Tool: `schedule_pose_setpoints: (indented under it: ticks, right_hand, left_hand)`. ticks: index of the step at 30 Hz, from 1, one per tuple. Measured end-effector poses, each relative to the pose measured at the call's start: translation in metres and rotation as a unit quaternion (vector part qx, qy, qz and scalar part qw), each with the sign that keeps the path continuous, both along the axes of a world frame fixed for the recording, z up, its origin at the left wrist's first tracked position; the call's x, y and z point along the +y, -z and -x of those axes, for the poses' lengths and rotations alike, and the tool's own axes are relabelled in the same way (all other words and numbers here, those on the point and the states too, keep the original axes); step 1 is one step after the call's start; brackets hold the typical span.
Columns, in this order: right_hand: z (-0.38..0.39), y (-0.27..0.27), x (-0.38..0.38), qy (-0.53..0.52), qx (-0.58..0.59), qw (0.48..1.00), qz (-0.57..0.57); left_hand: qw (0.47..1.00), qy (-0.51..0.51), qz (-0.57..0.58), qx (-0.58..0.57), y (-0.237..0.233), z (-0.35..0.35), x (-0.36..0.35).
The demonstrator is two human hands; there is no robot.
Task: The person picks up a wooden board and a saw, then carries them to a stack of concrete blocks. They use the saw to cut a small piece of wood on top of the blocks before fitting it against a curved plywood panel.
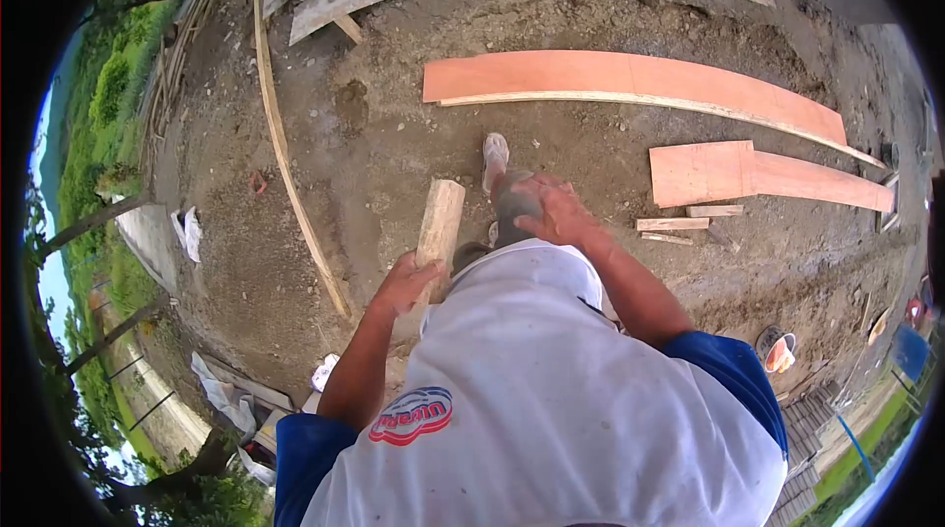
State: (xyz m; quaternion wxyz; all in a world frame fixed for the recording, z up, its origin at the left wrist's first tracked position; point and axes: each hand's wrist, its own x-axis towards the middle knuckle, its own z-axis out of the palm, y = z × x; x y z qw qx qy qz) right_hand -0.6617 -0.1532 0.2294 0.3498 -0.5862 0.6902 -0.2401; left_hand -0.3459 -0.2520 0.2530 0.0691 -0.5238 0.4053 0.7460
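Note:
My left hand (408, 282) is closed around the lower part of a short wood block (441, 220), a pale, rough-faced piece held tilted beside my left leg. Empty and with its fingers apart, my right hand (559, 214) lies over my bent right knee. Below the knee, a dusty shoe (495, 153) shows on the dirt.
A long orange-faced plywood form (630, 79) lies ahead, with a shorter plywood panel (701, 173) at right. Wood offcuts (673, 224) sit near it. To the left runs a long thin lumber strip (281, 153). A bucket (777, 346) stands at right.

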Motion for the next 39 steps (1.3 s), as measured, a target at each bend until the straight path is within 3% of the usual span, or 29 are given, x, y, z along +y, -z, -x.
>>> schedule_pose_setpoints:
  ticks: [1, 4, 6, 9, 11, 14, 17, 21, 23, 26, 29, 31, 33, 36, 39]
  right_hand:
    - [0.01, 0.039, -0.011, 0.033, -0.086, 0.994, -0.059]
    - [0.034, 0.158, -0.056, 0.15, -0.283, 0.934, -0.158]
    - [0.054, 0.269, -0.089, 0.222, -0.438, 0.836, -0.246]
    - [0.061, 0.332, -0.161, 0.289, -0.388, 0.814, -0.322]
    - [0.05, 0.367, -0.192, 0.329, -0.45, 0.762, -0.331]
    - [0.029, 0.402, -0.231, 0.387, -0.561, 0.67, -0.296]
    - [0.004, 0.427, -0.272, 0.457, -0.521, 0.666, -0.278]
    - [-0.012, 0.523, -0.305, 0.491, -0.527, 0.63, -0.29]
    - [-0.03, 0.582, -0.318, 0.531, -0.494, 0.62, -0.301]
    - [-0.043, 0.642, -0.348, 0.599, -0.509, 0.558, -0.266]
    - [-0.054, 0.695, -0.373, 0.617, -0.478, 0.558, -0.283]
    - [-0.066, 0.721, -0.382, 0.563, -0.505, 0.574, -0.314]
    - [-0.078, 0.716, -0.402, 0.49, -0.57, 0.571, -0.33]
    - [-0.115, 0.663, -0.456, 0.386, -0.636, 0.558, -0.368]
    - [-0.146, 0.656, -0.479, 0.381, -0.612, 0.612, -0.324]
  left_hand:
    - [0.998, -0.056, -0.008, -0.016, 0.008, -0.012, -0.016]
    - [0.974, -0.182, -0.082, 0.107, 0.007, -0.026, -0.077]
    - [0.967, -0.23, -0.052, 0.102, 0.023, -0.027, -0.117]
    - [0.969, -0.227, -0.043, 0.086, 0.078, -0.033, -0.203]
    - [0.973, -0.218, -0.053, 0.047, 0.125, -0.026, -0.241]
    - [0.953, -0.288, -0.093, 0.033, 0.184, -0.001, -0.292]
    - [0.932, -0.322, -0.159, 0.047, 0.267, 0.014, -0.328]
    - [0.902, -0.378, -0.192, 0.078, 0.412, 0.029, -0.353]
    - [0.914, -0.348, -0.207, 0.027, 0.467, 0.033, -0.366]
    - [0.924, -0.316, -0.213, -0.011, 0.528, 0.033, -0.376]
    - [0.95, -0.261, -0.17, -0.023, 0.562, 0.02, -0.384]
    - [0.971, -0.21, -0.103, -0.046, 0.585, 0.012, -0.388]
    - [0.991, -0.058, 0.104, -0.06, 0.603, 0.002, -0.386]
    - [0.99, -0.022, 0.096, -0.101, 0.608, 0.013, -0.392]
    - [0.984, 0.081, 0.06, -0.144, 0.6, 0.025, -0.408]
